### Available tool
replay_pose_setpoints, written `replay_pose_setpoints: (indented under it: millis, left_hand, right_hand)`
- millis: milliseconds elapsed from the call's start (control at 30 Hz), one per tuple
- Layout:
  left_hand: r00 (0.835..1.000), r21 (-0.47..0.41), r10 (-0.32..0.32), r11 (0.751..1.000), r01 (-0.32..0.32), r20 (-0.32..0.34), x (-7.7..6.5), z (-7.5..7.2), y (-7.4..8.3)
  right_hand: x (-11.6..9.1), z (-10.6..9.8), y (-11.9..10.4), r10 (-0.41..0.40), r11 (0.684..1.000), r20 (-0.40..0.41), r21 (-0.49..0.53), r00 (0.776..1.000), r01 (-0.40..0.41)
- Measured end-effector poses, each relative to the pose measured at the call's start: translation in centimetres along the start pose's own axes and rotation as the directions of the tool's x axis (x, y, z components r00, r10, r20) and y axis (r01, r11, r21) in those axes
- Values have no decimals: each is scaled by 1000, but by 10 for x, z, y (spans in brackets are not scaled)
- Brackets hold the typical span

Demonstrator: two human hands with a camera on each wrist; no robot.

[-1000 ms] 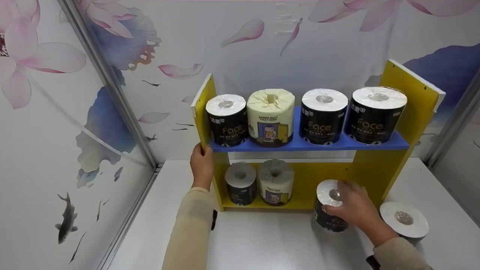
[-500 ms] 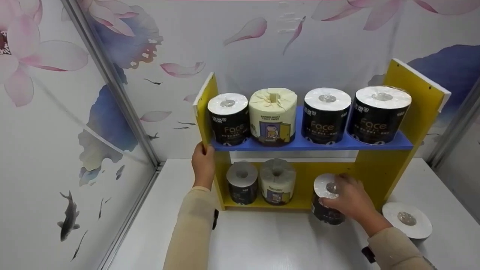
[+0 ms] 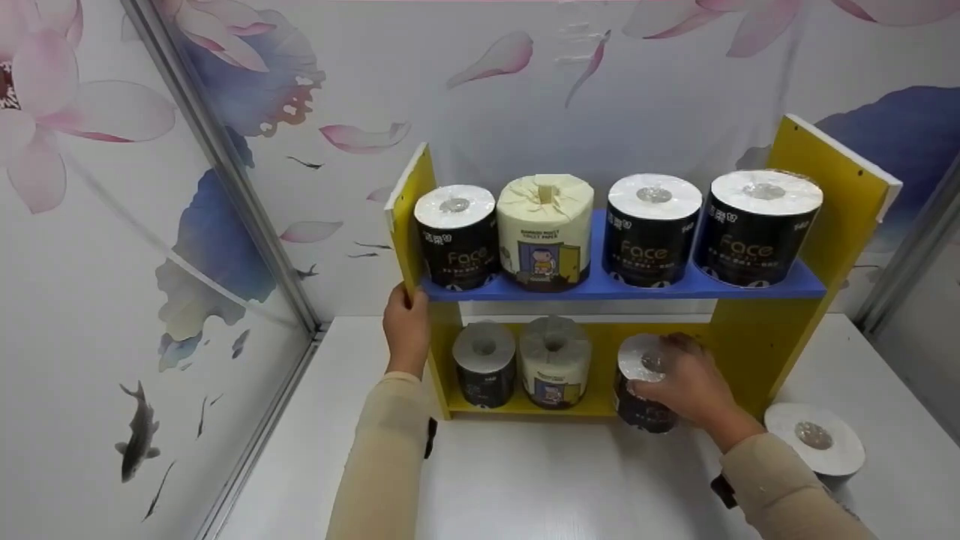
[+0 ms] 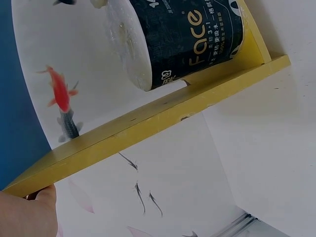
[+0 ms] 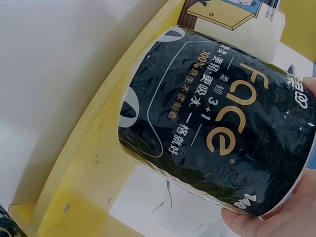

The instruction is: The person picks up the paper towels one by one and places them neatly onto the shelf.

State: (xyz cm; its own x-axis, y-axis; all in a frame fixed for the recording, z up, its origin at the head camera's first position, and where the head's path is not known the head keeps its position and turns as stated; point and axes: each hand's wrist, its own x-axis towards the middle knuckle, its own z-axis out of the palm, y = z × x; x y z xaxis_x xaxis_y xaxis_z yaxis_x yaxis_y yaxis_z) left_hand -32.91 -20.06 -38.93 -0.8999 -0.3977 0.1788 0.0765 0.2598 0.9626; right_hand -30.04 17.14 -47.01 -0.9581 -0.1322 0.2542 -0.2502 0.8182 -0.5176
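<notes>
My right hand (image 3: 694, 382) grips a black-wrapped toilet paper roll (image 3: 646, 405) by its upper part, at the front of the lower yellow shelf (image 3: 604, 394). In the right wrist view the roll (image 5: 212, 113) shows its "Face" label, thumb and fingers at its top end. My left hand (image 3: 407, 330) holds the left side panel (image 3: 409, 217) of the yellow and blue rack, level with the blue shelf (image 3: 600, 294). The left wrist view has that hand (image 4: 29, 212) at the panel edge. A black roll (image 3: 484, 375) and a cream roll (image 3: 555, 371) stand at the lower left.
On the blue shelf stand three black rolls, one of them a far-left roll (image 3: 459, 247), and a cream roll (image 3: 545, 240). Another roll (image 3: 814, 442) stands on the white table (image 3: 525, 480), right of the rack. A printed wall (image 3: 637, 90) rises behind.
My right hand has carried the black roll back and slightly left, from in front of the rack to the lower shelf's front edge. My left hand keeps its hold on the side panel.
</notes>
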Motion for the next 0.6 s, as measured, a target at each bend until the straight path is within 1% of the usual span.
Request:
replay_pose_setpoints:
  millis: [200,367,433,600]
  left_hand:
    - [1000,-11,-13,1000,13,7,0,0,1]
    - [1000,13,-12,1000,12,-5,0,1,0]
    - [1000,22,-10,1000,10,-9,1,0,0]
    - [1000,19,-4,1000,4,-7,1,0,0]
  right_hand:
    - [6,6,3,33,999,16,23,999,-33]
    - [10,11,4,48,998,31,25,998,-49]
    - [11,12,4,45,999,28,21,999,-45]
    - [14,17,5,2,1000,5,4,1000,-2]
